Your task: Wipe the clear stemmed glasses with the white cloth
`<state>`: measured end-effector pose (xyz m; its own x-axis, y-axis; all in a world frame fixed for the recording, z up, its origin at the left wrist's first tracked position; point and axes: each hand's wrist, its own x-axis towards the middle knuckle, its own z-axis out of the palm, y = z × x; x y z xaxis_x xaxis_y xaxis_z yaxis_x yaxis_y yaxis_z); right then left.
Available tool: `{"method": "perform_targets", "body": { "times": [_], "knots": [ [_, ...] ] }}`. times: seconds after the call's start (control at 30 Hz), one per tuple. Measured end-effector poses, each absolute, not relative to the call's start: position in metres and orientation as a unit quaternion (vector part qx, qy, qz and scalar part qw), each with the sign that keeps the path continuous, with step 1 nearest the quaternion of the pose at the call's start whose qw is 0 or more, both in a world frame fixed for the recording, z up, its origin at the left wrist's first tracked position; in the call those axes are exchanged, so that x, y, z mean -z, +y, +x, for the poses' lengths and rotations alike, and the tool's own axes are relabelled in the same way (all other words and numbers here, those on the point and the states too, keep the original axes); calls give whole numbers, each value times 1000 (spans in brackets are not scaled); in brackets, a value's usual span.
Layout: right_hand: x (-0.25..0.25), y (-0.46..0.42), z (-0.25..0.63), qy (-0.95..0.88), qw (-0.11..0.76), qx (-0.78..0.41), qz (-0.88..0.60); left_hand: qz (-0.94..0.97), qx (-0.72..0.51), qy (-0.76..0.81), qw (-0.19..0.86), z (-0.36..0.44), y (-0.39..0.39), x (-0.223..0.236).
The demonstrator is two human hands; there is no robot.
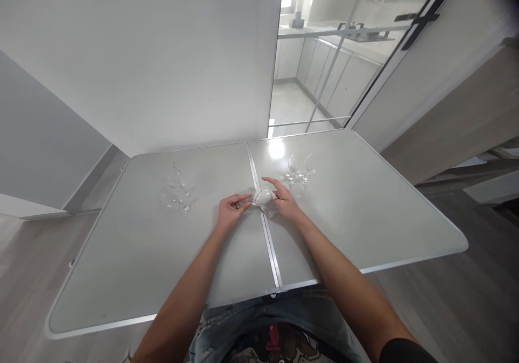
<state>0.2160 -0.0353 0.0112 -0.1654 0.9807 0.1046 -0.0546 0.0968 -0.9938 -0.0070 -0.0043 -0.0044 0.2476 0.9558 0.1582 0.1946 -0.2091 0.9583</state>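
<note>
A small clear glass point(263, 196) lies on its side between my hands, above the table's middle seam. My left hand point(234, 209) pinches its narrow end, which looks like a stem and foot. Around the wide bowl end, my right hand point(285, 199) is closed, with the index finger stretched out past it. Something whitish shows in and just below the bowl; whether it is a cloth or a reflection I cannot make out. Several clear glasses point(299, 171) are grouped beyond my right hand. Another group of clear glasses point(175, 195) is to the left of my left hand.
The pale folding table point(133, 265) has a metal rim and a metal centre seam point(271, 249). A white wall point(182, 71) rises behind it. At the back right is a glazed door point(324, 71) with a black handle. Shelving point(478, 119) stands beyond the right edge.
</note>
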Motion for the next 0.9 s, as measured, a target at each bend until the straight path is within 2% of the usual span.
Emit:
{"method": "perform_targets", "body": {
  "times": [0.1, 0.3, 0.6, 0.8, 0.9],
  "knots": [
    [-12, -38, 217, -542, 510, -525, -413, 647, -424, 426, 469, -8, -3, 5],
    [-13, -43, 213, -628, 479, -410, -456, 625, -440, 438, 473, -8, -3, 5],
    [-14, -46, 214, -552, 489, -547, -397, 630, -403, 417, 517, -9, -4, -2],
    [-12, -52, 208, -627, 478, -414, -454, 628, -428, 412, 503, -11, -7, -5],
    [-11, -49, 209, -640, 455, -416, -460, 635, -431, 418, 487, -12, -8, -5]
  ]
}}
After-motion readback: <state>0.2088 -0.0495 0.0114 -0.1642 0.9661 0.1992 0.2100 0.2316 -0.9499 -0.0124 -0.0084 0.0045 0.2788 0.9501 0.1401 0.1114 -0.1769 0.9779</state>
